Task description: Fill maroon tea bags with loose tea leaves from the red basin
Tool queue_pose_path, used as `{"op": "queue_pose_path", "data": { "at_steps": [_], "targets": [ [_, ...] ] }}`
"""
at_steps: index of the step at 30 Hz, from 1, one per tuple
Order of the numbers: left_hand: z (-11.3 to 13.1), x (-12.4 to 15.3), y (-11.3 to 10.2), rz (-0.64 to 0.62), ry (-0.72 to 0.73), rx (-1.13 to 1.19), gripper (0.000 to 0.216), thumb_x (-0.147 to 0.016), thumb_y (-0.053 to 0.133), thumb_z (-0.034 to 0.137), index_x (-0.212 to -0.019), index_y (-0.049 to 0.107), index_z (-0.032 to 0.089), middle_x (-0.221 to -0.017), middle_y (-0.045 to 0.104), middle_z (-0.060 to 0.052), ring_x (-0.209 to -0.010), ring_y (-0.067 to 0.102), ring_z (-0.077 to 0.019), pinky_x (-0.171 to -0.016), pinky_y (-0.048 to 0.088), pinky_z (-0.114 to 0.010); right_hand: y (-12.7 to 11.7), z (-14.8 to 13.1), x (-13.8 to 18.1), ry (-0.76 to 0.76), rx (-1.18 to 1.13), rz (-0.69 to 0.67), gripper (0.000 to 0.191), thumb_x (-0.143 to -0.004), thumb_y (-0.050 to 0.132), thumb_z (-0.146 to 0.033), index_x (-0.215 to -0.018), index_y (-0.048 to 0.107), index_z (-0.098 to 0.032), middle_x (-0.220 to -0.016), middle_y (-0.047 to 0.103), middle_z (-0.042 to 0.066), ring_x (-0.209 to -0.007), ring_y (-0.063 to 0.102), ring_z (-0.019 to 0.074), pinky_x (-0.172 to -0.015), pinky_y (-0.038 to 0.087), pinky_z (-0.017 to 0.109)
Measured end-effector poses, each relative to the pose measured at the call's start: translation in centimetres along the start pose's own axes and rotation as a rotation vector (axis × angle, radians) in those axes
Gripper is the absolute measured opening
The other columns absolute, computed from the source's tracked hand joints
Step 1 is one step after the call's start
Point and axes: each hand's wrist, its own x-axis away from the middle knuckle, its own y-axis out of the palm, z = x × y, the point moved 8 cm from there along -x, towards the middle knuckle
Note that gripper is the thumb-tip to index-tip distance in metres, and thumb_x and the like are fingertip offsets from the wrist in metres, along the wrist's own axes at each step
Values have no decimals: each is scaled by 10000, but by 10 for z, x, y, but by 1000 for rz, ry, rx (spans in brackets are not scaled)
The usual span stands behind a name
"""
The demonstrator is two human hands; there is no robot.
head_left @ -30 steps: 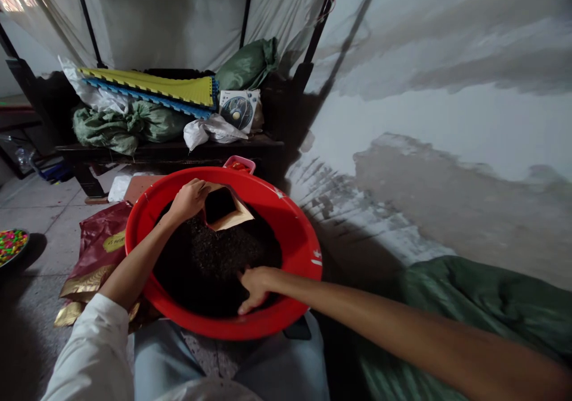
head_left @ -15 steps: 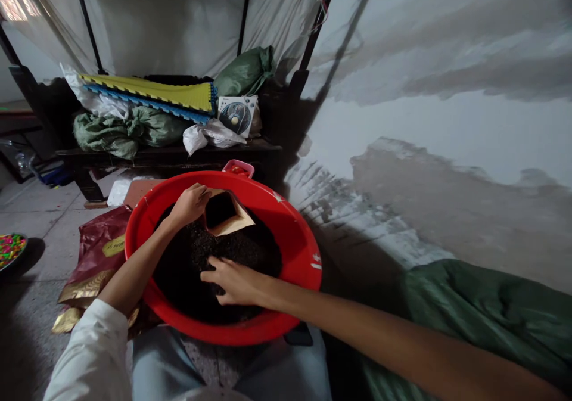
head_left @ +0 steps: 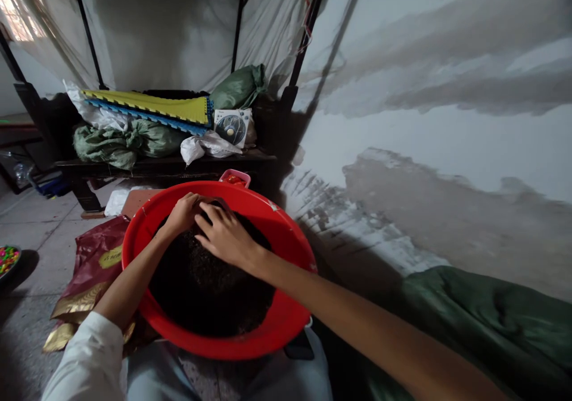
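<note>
A large red plastic tub stands before me, its lower part filled with dark, crumbly loose material. My left hand is closed on the edge of a small paper bag over the far part of the tub. Most of that bag is hidden behind my right hand. The right hand's fingers are stretched out and apart at the bag's mouth, close to my left fingers. Whether they touch the bag, I cannot tell.
Left of the tub lies a maroon and gold bag; farther left is a bowl of colourful pieces. A pink basket sits behind the tub. Sacks and foam mats load the dark bench. A green sack lies right.
My right hand has risen from the dark material to the paper bag's mouth, now covering most of it. My left hand still holds the bag. The whole view has shifted slightly.
</note>
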Motion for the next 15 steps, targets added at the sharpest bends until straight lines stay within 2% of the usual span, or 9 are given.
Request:
{"op": "queue_pose_path", "data": {
  "at_steps": [2, 4, 5, 7, 9, 10, 12, 15],
  "targets": [
    [-2, 0, 0, 18, -11, -8, 223, -1018, 527, 240, -824, 610, 164, -844, 615, -51, -736, 539, -156, -689, 419, -269, 7, -34, 12, -212, -40, -7, 310, -1073, 465, -315, -1276, 634, -152, -1390, 589, 186, -1221, 593, 312, -1020, 534, 476],
    [-4, 0, -1, 45, -20, -10, 279, -1037, 502, 261, -783, 572, 170, -816, 591, -45, -717, 513, -153, -681, 394, -274, 26, -72, 28, -466, -109, -118, 272, -1066, 477, -316, -1214, 656, -174, -1252, 646, 138, -1103, 633, 273, -936, 556, 425],
    [-4, 0, -1, 49, -19, -7, 286, -1040, 497, 262, -776, 559, 173, -814, 585, -44, -717, 508, -155, -681, 388, -277, 40, -86, 36, -553, -148, -192, 275, -1059, 501, -341, -1226, 658, -188, -1250, 646, 131, -1085, 643, 263, -894, 563, 395],
    [-3, 0, -1, 48, -17, -5, 284, -1040, 499, 258, -770, 538, 178, -811, 576, -40, -721, 508, -157, -684, 380, -280, 71, -99, 41, -514, -190, -305, 418, -1048, 530, -475, -1359, 627, -214, -1402, 589, 177, -1133, 655, 291, -864, 574, 398],
    [-4, -1, -1, 41, -25, -11, 289, -1043, 501, 265, -767, 518, 181, -809, 567, -36, -716, 507, -156, -677, 367, -282, 103, -107, 43, -470, -251, -411, 627, -1015, 512, -646, -1529, 522, -287, -1615, 417, 213, -1264, 618, 365, -899, 582, 470],
    [-4, -1, -1, 38, -29, -16, 298, -1045, 499, 273, -762, 508, 182, -808, 562, -35, -711, 505, -155, -671, 357, -283, 117, -111, 44, -457, -284, -457, 682, -1005, 487, -692, -1570, 479, -309, -1652, 369, 215, -1305, 595, 393, -911, 581, 506],
    [-5, -1, -1, 32, -35, -18, 319, -1053, 487, 292, -753, 495, 185, -801, 555, -34, -701, 500, -155, -661, 344, -287, 138, -117, 48, -468, -327, -524, 743, -986, 477, -731, -1594, 453, -306, -1636, 386, 233, -1316, 581, 424, -900, 581, 547],
    [-6, 0, -1, 31, -46, -4, 342, -1061, 472, 324, -750, 501, 187, -794, 553, -36, -706, 507, -162, -669, 347, -294, 148, -119, 59, -499, -330, -558, 735, -949, 536, -735, -1527, 542, -280, -1522, 514, 242, -1247, 616, 427, -868, 577, 555]
  ]
}}
